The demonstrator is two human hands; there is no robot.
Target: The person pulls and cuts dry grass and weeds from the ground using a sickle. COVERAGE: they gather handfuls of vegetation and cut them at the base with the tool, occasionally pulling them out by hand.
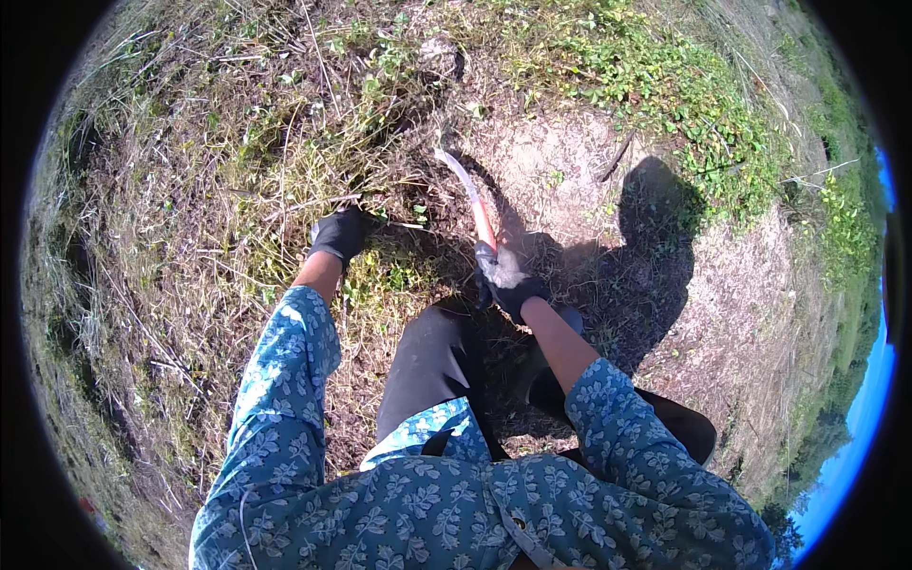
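My right hand (504,279), in a grey and black work glove, grips the orange handle of a sickle (483,222). The sickle's curved metal blade (460,173) points away from me, and its tip bends left to the edge of the weeds. To the left, my left hand (340,234), in a dark glove, is down at a clump of dry grass and weeds (306,192). Its fingers are in shadow and turned away, so whether they hold stems is hidden. Dark, loose soil and cut stalks lie between the two hands.
A patch of bare, pale soil (563,157) lies right of the blade, with a short dark stick (617,155) on it. Low green leafy plants (684,92) grow beyond. A small stone or clod (438,53) sits ahead. My bent knee (434,342) is between my arms.
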